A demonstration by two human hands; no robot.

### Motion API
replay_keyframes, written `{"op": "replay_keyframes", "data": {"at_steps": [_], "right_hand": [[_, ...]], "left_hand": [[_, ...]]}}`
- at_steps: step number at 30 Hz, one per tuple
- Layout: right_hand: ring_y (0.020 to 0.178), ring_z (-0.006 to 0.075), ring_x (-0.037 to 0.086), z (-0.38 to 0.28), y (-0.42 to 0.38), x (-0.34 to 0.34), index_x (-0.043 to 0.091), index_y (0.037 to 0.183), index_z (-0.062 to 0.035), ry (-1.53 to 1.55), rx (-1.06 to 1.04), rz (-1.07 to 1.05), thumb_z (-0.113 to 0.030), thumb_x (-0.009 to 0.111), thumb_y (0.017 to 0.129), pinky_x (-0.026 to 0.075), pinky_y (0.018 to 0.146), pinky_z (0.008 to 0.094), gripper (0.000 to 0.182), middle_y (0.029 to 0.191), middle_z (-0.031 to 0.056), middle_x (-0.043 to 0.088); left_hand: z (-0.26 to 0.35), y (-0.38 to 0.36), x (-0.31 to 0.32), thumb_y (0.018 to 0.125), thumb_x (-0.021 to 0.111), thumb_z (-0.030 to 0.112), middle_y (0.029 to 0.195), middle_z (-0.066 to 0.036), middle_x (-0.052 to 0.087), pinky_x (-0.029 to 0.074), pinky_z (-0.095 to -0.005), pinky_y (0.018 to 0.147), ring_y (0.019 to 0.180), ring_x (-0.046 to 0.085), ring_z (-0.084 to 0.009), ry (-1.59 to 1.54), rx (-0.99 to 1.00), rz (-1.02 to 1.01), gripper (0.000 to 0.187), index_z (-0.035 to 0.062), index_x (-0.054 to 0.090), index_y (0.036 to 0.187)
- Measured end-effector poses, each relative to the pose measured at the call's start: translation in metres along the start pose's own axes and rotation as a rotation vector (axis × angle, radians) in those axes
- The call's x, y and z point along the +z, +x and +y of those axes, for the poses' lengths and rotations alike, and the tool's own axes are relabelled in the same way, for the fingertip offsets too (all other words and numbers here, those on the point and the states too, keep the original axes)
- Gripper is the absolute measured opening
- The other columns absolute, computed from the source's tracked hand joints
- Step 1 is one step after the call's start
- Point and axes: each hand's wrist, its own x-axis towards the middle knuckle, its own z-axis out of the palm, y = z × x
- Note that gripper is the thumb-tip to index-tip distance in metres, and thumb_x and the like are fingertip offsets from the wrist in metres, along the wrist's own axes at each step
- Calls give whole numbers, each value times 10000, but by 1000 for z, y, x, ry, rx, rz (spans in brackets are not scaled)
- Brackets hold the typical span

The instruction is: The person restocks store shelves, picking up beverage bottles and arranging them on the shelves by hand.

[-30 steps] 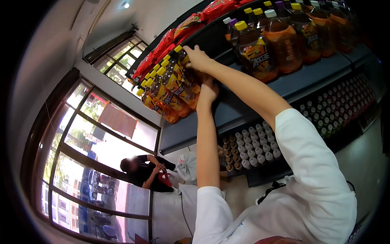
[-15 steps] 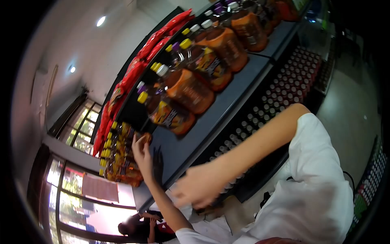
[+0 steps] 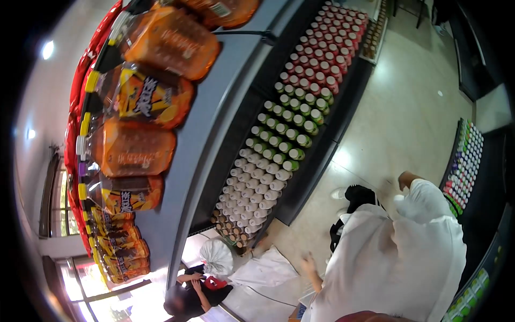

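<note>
My left hand (image 3: 309,265) hangs low over the pale floor, beside my white shirt. It is smeared by motion, so its fingers do not show clearly, and I make out nothing in it. On the other side, a short bit of my right hand or forearm (image 3: 410,180) sticks out past the white sleeve; its fingers cannot be made out. Both are away from the shelf. Large bottles of orange drink (image 3: 140,147) with yellow and white caps stand on the grey shelf top (image 3: 179,214). Smaller yellow-capped bottles (image 3: 120,255) stand farther along it.
Below the shelf top are rows of small bottles: red-labelled (image 3: 322,59), green-labelled (image 3: 281,129) and white (image 3: 252,182). Red packets (image 3: 72,150) line the upper shelf. A person in dark clothes (image 3: 201,295) is near a white sack (image 3: 216,256). Another stocked shelf (image 3: 464,161) stands across the floor.
My left hand has left the small bottles at the shelf's end and dropped to my side. My right arm has pulled back from in front of the shelf. The view has swung downward.
</note>
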Motion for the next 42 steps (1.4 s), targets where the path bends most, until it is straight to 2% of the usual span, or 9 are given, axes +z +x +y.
{"op": "replay_keyframes", "data": {"at_steps": [8,13,15,21,29,31,37,40,42], "right_hand": [[956,431,702,-76,-3,-25,692,1040,27,717,-373,1173,-304,664,845,549,804,538,385,1049,269,717],[1076,375,700,-186,-56,-61,680,1181,-29,594,-557,738,-347,707,865,558,899,493,450,1148,206,726],[1069,403,692,-236,-131,-42,691,1207,-59,119,-751,935,-324,628,860,549,911,516,442,1163,204,721],[1026,378,705,-242,-194,6,644,1256,-84,379,-1048,837,-429,661,933,553,892,483,473,1136,215,727],[1174,425,640,19,-34,156,702,1178,-7,1022,-169,1097,-439,625,896,513,999,488,522,1263,261,669],[1107,456,652,104,33,258,692,1119,32,1489,-109,1638,-355,629,890,521,958,518,453,1165,292,685],[474,257,579,205,16,460,594,964,-4,2247,174,1121,-180,589,883,483,408,406,193,686,133,621],[461,226,549,205,16,527,570,1013,-20,2443,240,1065,-181,574,911,479,407,393,191,672,95,588],[465,230,553,207,32,548,576,988,-16,2500,209,1014,-199,566,933,486,423,417,192,708,99,601]], "left_hand": [[-52,-98,48,1011,599,328,1034,-198,708,552,-467,795,909,678,-348,-396,-567,-372,371,0,589,1184],[-62,-86,62,1034,533,351,1063,-160,725,569,-412,736,895,702,-242,-305,-456,-448,383,12,566,1208],[-13,-53,79,1042,521,352,1129,-144,714,561,-378,739,912,698,-234,-367,-378,-362,391,29,552,1260],[140,-21,122,1044,524,378,1258,-163,687,559,-427,870,1062,690,-289,-314,-16,-533,449,70,557,1369],[164,-42,165,1021,566,416,1148,-157,731,557,-382,818,965,697,-232,-47,186,-775,477,29,652,1286],[152,-54,162,990,536,384,751,-71,687,475,-368,565,630,609,-180,222,354,-716,404,21,710,1015],[190,-113,186,920,669,382,772,-60,615,368,-394,460,594,513,-195,465,-314,-838,346,37,671,937],[228,-122,248,920,645,408,860,-137,697,495,-445,626,707,610,-258,124,-38,-985,397,21,728,952],[284,-126,303,921,598,418,995,-221,743,542,-487,806,923,709,-359,695,213,-912,472,-11,739,1058]]}}
